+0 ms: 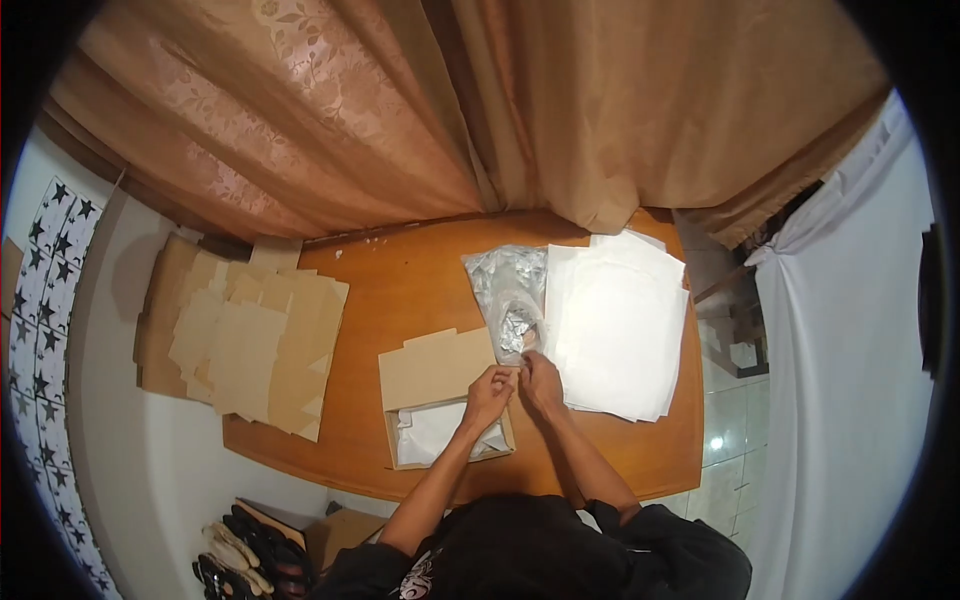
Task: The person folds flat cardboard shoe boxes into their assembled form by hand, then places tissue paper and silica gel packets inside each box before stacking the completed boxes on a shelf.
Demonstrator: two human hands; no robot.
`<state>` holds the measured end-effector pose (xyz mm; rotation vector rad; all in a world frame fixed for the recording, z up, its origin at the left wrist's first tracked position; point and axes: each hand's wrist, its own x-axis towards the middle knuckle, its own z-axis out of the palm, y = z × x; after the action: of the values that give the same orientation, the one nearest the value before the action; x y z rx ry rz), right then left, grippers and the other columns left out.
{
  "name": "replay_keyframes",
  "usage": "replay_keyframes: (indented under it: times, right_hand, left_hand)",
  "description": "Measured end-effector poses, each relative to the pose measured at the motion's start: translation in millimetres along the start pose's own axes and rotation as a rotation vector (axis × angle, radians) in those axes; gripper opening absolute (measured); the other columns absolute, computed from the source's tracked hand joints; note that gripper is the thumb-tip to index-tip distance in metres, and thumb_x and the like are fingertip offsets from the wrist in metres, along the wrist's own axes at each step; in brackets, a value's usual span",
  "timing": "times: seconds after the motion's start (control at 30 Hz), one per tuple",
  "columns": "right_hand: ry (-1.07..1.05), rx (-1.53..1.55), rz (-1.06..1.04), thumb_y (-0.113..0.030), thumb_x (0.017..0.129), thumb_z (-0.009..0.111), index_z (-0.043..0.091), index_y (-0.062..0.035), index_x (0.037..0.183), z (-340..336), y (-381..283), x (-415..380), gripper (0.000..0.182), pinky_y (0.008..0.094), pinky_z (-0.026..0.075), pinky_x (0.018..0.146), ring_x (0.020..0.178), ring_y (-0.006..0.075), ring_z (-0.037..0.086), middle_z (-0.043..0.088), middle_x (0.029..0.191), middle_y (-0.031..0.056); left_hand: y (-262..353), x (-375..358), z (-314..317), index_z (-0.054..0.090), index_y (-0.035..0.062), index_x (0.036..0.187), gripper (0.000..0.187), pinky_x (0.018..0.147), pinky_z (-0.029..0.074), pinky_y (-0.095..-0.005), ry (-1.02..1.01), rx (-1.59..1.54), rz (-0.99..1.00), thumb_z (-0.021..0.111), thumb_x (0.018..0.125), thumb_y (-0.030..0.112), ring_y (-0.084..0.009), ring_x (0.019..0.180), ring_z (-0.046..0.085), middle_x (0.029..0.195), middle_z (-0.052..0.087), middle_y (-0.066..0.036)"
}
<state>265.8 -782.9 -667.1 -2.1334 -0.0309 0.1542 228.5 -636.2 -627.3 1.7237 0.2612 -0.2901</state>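
My left hand (491, 394) and my right hand (541, 384) are close together, fingertips curled in at the near end of a clear plastic bag (490, 275). Both are closed in a pinch; what is between the fingers is too small to make out. Small silvery packets (517, 325) show inside the bag. Below and left of my left hand is an open cardboard box (393, 440), its lid (435, 362) folded back. White paper (430, 432) lies inside the box, and my left forearm hides part of it.
Right of the bag lies a stack of large white sheets (620, 330). Flat cardboard pieces (245, 350) are piled on the left of the wooden table (400, 270). Brown curtains (600, 110) hang behind its far edge. Several shoes (250, 555) are on the floor, lower left.
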Motion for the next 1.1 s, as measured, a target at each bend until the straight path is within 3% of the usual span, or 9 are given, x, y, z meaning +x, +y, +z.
replay_keyframes:
  times: [0.17,0.43,0.53,0.6,0.63,0.77,0.83,1.07,1.1]
  right_hand:
    - [-0.009,-0.034,-0.014,-0.006,0.09,0.058,0.062,-0.0004,0.117,22,19,38,0.029,0.0481,0.051,0.085,0.101,0.0443,0.065,0.067,0.111,0.026]
    - [-0.017,-0.131,0.002,-0.005,0.088,0.06,0.063,-0.0002,0.116,25,25,41,0.028,0.0463,0.052,0.079,0.096,0.0426,0.066,0.068,0.106,0.0245]
    - [0.105,0.059,-0.089,-0.008,0.09,0.062,0.064,0.0,0.115,6,14,25,0.027,0.0433,0.052,0.074,0.088,0.0391,0.067,0.07,0.099,0.0227]
    - [0.009,0.229,-0.02,-0.013,0.09,0.066,0.064,0.0012,0.117,-5,6,18,0.03,0.0391,0.051,0.071,0.079,0.0289,0.067,0.07,0.088,0.0181]
    - [-0.109,0.221,-0.034,-0.011,0.092,0.067,0.064,0.0016,0.113,-10,6,16,0.025,0.0309,0.051,0.065,0.066,0.0167,0.06,0.07,0.089,0.0133]
    - [-0.35,0.719,0.137,-0.002,0.094,0.066,0.064,0.0017,0.105,-17,-20,-14,0.012,0.0223,0.047,0.056,0.063,0.0086,0.059,0.065,0.077,0.0054]
    - [-0.392,0.67,0.131,-0.003,0.093,0.068,0.064,0.0024,0.105,-22,-39,-30,0.014,0.022,0.048,0.057,0.063,0.0084,0.059,0.065,0.078,0.0049]
    - [-0.602,0.59,0.026,-0.006,0.091,0.071,0.065,0.0009,0.105,5,-61,-68,0.017,0.0234,0.051,0.06,0.064,0.0086,0.061,0.066,0.08,0.0037]
    - [-0.633,0.501,0.013,-0.003,0.095,0.064,0.065,0.0012,0.106,10,-68,-72,0.013,0.025,0.053,0.066,0.073,0.0113,0.064,0.066,0.088,0.0051]
  left_hand:
    - [3,25,14,0.062,-0.0027,0.113,0.024,0.081,0.055,-0.0317,0.044,0.082,0.049,0.064,0.095,0.013,-0.0195,0.091,0.069,0.102,0.07,-0.014]
    - [-4,21,22,0.061,-0.0023,0.115,0.025,0.072,0.054,-0.0279,0.047,-0.107,-0.041,0.065,0.094,0.011,-0.0151,0.082,0.066,0.097,0.068,-0.011]
    - [0,14,20,0.059,-0.0025,0.118,0.028,0.067,0.054,-0.0273,0.078,-0.129,-0.021,0.065,0.095,0.011,-0.0141,0.08,0.065,0.099,0.067,-0.011]
    - [5,6,18,0.058,-0.0029,0.119,0.03,0.064,0.054,-0.0272,0.137,-0.108,0.022,0.066,0.095,0.012,-0.0139,0.08,0.065,0.101,0.066,-0.011]
    - [7,2,19,0.057,-0.0033,0.12,0.031,0.062,0.054,-0.0273,0.186,-0.101,0.049,0.066,0.095,0.013,-0.0139,0.079,0.066,0.103,0.066,-0.012]
    - [6,-19,0,0.061,-0.0024,0.113,0.028,0.058,0.054,-0.025,0.167,-0.137,-0.028,0.07,0.095,0.016,-0.0125,0.076,0.067,0.096,0.067,-0.009]
    - [0,-35,-9,0.064,0.0006,0.101,0.016,0.059,0.054,-0.0237,0.089,-0.245,-0.097,0.07,0.095,0.015,-0.0113,0.074,0.067,0.085,0.067,-0.006]
    - [-29,-94,-66,0.063,0.0043,0.099,0.008,0.065,0.055,-0.0242,0.034,-0.458,-0.161,0.065,0.097,0.012,-0.0139,0.082,0.068,0.092,0.065,-0.003]
    - [-32,-101,-73,0.064,0.0048,0.099,0.009,0.067,0.055,-0.0248,0.042,-0.432,-0.157,0.065,0.098,0.014,-0.0144,0.084,0.068,0.094,0.064,-0.003]
